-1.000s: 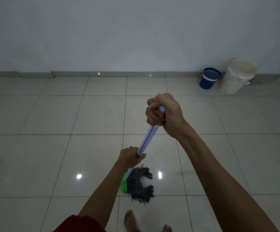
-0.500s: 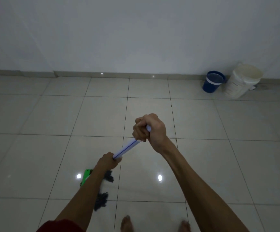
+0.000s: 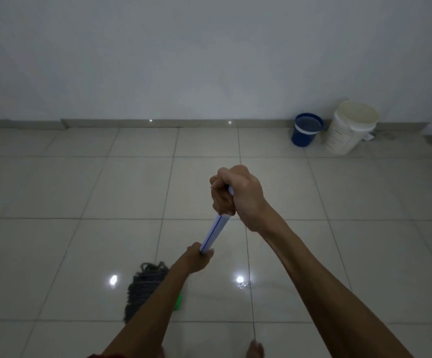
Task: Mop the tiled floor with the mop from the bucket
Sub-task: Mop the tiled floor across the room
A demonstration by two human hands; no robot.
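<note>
- mop handle (image 3: pixel 214 233): top end buried in right hand (image 3: pixel 235 193), lower stretch hidden past left hand (image 3: pixel 199 257)
- mop head (image 3: pixel 145 285): right part covered by left forearm; green clamp (image 3: pixel 178 302) only a sliver
- bare foot (image 3: pixel 255 350): toes only, cut by bottom edge
- red garment (image 3: pixel 106 355): sliver at bottom edge
- white bucket (image 3: pixel 349 127): label print too small to read, contents not visible
- blue bucket (image 3: pixel 306 130): inside too dim to tell
- small thing behind white bucket, right side: unidentifiable

Glossy tiled floor (image 3: pixel 54 249), stringy cloth mop head (image 3: pixel 145 285), smooth plastic buckets (image 3: pixel 306 130).
</note>
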